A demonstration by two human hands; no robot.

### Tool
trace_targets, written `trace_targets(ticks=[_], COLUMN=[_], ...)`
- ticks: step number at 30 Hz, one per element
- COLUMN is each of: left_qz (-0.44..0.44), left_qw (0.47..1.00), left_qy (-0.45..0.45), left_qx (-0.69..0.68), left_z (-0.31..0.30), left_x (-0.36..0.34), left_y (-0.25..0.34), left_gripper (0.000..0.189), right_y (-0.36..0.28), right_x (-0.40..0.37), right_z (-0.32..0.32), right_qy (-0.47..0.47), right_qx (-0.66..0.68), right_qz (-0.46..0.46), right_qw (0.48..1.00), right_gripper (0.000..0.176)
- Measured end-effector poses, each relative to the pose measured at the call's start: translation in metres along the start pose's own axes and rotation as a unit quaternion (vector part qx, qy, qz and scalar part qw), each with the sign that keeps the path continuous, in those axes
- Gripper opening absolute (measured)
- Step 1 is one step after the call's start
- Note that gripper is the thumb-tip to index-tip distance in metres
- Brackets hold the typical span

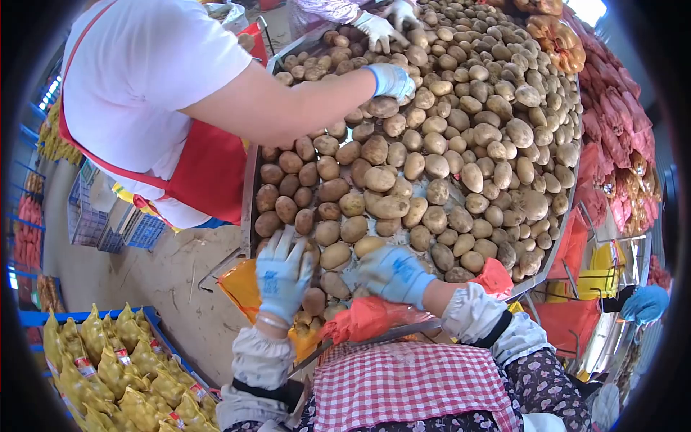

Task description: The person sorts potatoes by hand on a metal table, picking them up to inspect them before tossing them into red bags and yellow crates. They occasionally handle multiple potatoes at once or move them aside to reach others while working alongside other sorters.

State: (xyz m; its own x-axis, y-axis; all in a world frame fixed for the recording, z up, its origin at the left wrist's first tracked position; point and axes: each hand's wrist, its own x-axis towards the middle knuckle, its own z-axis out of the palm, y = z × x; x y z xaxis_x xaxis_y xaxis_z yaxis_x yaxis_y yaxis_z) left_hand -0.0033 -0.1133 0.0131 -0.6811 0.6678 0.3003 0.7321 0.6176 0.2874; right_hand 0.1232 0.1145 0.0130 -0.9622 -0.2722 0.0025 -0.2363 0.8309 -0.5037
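Gloved left hand (283, 273), right hand (392, 273) outstretched

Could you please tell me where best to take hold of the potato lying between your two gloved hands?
Grip the potato across its narrow middle, coming down from above. It is oval and lies flat in the heap. Its top is bare, while the neighbours crowd its sides and leave little room there for fingers.

Brown, dusty potatoes (335, 255) lie piled loose, some inside an open orange mesh bag (360, 320).
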Motion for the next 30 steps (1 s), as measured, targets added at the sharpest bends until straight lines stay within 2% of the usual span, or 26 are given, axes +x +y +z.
trace_targets(ticks=[1, 2, 4, 5, 6, 8, 10, 12, 13, 16, 17, 18, 20, 21, 22, 23, 24, 25, 26, 28, 29, 30], left_qz=[0.036, 0.031, 0.061, 0.063, 0.066, 0.022, 0.007, -0.026, -0.028, -0.011, -0.012, -0.027, -0.078, -0.02, 0.038, 0.039, 0.002, -0.033, -0.03, -0.083, -0.074, -0.067], left_qw=[0.996, 0.996, 0.998, 0.995, 0.995, 0.996, 0.998, 0.995, 0.994, 0.996, 0.996, 0.999, 0.994, 0.994, 0.986, 0.987, 0.991, 0.993, 0.993, 0.983, 0.985, 0.987], left_qy=[0.075, 0.076, -0.001, -0.071, -0.072, -0.007, -0.034, -0.089, -0.104, -0.083, -0.083, -0.029, 0.065, 0.026, -0.013, -0.013, -0.022, -0.03, -0.03, -0.002, -0.025, -0.047], left_qx=[0.037, 0.038, -0.008, -0.02, -0.02, -0.083, -0.047, 0.024, 0.036, 0.032, 0.034, 0.009, -0.049, -0.104, -0.159, -0.158, -0.136, -0.112, -0.111, 0.163, 0.152, 0.142], left_z=[-0.002, 0.006, 0.029, 0.031, 0.031, 0.03, 0.04, 0.057, 0.063, 0.058, 0.059, 0.06, 0.052, 0.051, 0.05, 0.046, 0.043, 0.042, 0.043, 0.053, 0.05, 0.049], left_x=[0.014, 0.012, 0.006, 0.002, 0.007, 0.023, 0.049, 0.075, 0.082, 0.084, 0.079, 0.073, 0.067, 0.062, 0.059, 0.066, 0.077, 0.087, 0.092, 0.097, 0.1, 0.103], left_y=[0.012, 0.015, 0.011, 0.002, 0.0, -0.005, -0.004, 0.0, 0.002, 0.006, 0.006, 0.005, 0.019, 0.04, 0.055, 0.059, 0.061, 0.06, 0.044, -0.013, -0.023, -0.028], left_gripper=[0.04, 0.04, 0.044, 0.046, 0.046, 0.04, 0.041, 0.044, 0.048, 0.042, 0.042, 0.037, 0.029, 0.03, 0.031, 0.031, 0.034, 0.038, 0.038, 0.041, 0.043, 0.045], right_y=[-0.007, -0.005, -0.001, -0.01, -0.012, -0.005, -0.002, 0.007, 0.009, 0.016, 0.024, 0.022, 0.009, -0.007, -0.008, -0.007, -0.006, 0.005, 0.017, 0.036, 0.034, 0.033], right_x=[0.011, 0.01, 0.0, -0.002, -0.005, -0.007, -0.006, -0.011, -0.014, -0.026, -0.033, -0.033, -0.033, -0.026, -0.022, -0.019, -0.016, -0.019, -0.025, -0.035, -0.037, -0.036], right_z=[-0.029, -0.025, -0.01, -0.012, -0.003, 0.014, 0.004, -0.001, -0.005, -0.015, -0.013, -0.017, -0.032, -0.045, -0.047, -0.05, -0.052, -0.048, -0.038, -0.021, -0.024, -0.024], right_qy=[-0.012, -0.015, 0.174, 0.089, 0.091, 0.084, 0.095, 0.226, 0.226, 0.22, 0.201, 0.201, 0.165, 0.168, 0.171, 0.138, 0.102, 0.103, 0.105, 0.147, 0.159, 0.158], right_qx=[0.008, 0.007, -0.081, -0.046, -0.045, 0.058, 0.075, 0.185, 0.184, 0.425, 0.5, 0.502, 0.717, 0.757, 0.759, 0.782, 0.802, 0.804, 0.805, 0.827, 0.809, 0.81], right_qz=[0.123, 0.119, 0.105, 0.093, 0.096, 0.078, 0.117, 0.187, 0.188, 0.31, 0.307, 0.301, 0.294, 0.288, 0.288, 0.258, 0.229, 0.249, 0.248, 0.232, 0.273, 0.272], right_qw=[0.992, 0.993, 0.976, 0.991, 0.99, 0.992, 0.986, 0.938, 0.938, 0.821, 0.785, 0.786, 0.61, 0.562, 0.559, 0.55, 0.542, 0.53, 0.529, 0.49, 0.495, 0.495], right_gripper=[0.022, 0.022, 0.023, 0.027, 0.027, 0.03, 0.028, 0.026, 0.026, 0.027, 0.035, 0.035, 0.046, 0.057, 0.057, 0.054, 0.052, 0.044, 0.044, 0.039, 0.037, 0.037])
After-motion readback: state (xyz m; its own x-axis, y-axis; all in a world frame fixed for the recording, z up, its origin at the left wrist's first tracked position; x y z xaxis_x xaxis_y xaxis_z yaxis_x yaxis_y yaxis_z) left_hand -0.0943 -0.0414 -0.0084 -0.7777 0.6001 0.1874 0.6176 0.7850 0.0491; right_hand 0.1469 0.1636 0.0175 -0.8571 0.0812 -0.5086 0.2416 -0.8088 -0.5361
